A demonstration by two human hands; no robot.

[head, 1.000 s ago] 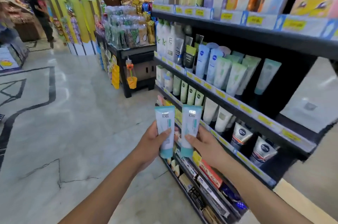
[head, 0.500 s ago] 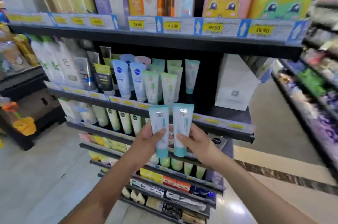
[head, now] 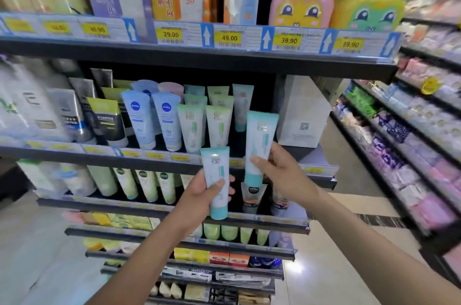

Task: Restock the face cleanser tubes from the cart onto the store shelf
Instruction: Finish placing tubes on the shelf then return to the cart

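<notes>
**Two tubes up at the shelf, the right one leading**

The right hand's fingers [head: 257, 161] are curling round the lower body of a white-and-teal plastic cleanser tube [head: 260, 135], thumb across the front and the other fingers behind. The right hand [head: 282, 175] is holding it upright, cap down, at the front edge of the black metal store shelf [head: 321, 155], and it is not resting there yet. The left hand's fingers [head: 220, 183] are wrapping a second white-and-teal tube [head: 215, 167] the same way, thumb pressing its front. The left hand [head: 199, 195] is hanging lower, below that shelf's level.

The placing step appears to be in hand, right tube first. Behind it a lone matching teal-capped tube [head: 242, 105] is standing at the back, between a row of pale green tubes [head: 192, 127] and a white cardboard box [head: 301, 115], and the lane in front of it seems to be the target.

The next move is calling for carrying the raised tube over the price-tag rail and setting it on its cap in that lane. The fingers should be loosening only once it is standing, since a tube balancing on a narrow cap may be tipping into its neighbours. The cart is out of view.
</notes>
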